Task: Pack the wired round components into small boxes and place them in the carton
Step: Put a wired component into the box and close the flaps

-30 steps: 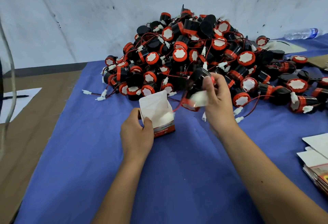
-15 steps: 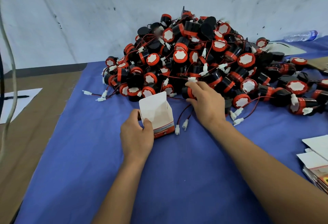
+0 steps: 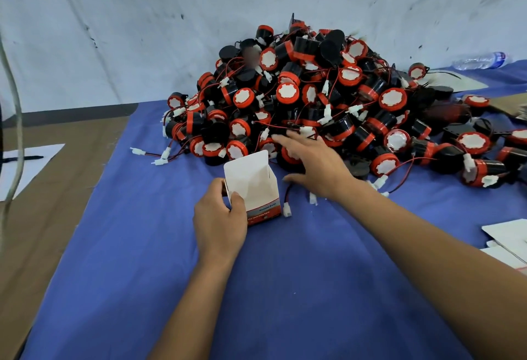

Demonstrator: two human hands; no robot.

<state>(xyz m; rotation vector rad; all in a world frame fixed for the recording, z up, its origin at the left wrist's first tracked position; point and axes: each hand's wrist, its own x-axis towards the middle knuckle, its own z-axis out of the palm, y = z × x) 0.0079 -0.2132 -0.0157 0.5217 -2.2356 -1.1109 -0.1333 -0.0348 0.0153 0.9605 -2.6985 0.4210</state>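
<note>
On the far left, a white paper [image 3: 28, 165] with a black pen [image 3: 21, 157] lies on the brown part of the surface [image 3: 57, 217]. A blue cloth [image 3: 285, 288] covers the rest.

The left hand [image 3: 218, 222] holds a small box [image 3: 252, 188] that stands upright on the cloth. Its thumb and fingers curl round the near left corner of the box. The top flap is up, and the box looks empty inside, though I cannot see all the way down.

Just right of the box, a white plug [image 3: 287, 210] on a red and black wire lies on the cloth. The right hand [image 3: 313, 162] reaches over the near edge of the big pile of round parts [image 3: 328, 97]. Its fingers are spread out and mostly straight. They rest on the parts but do not grip one yet.

So the job seems to be near its start. No part is in this box, the pile is big, and no carton shows here. Lots of packing is left.

The wires in the pile are all tangled, so one part may drag others along. Far right, a water bottle [image 3: 482, 60] lies by the wall. Near right, some flat white cards [image 3: 504, 242] lie in a stack.
</note>
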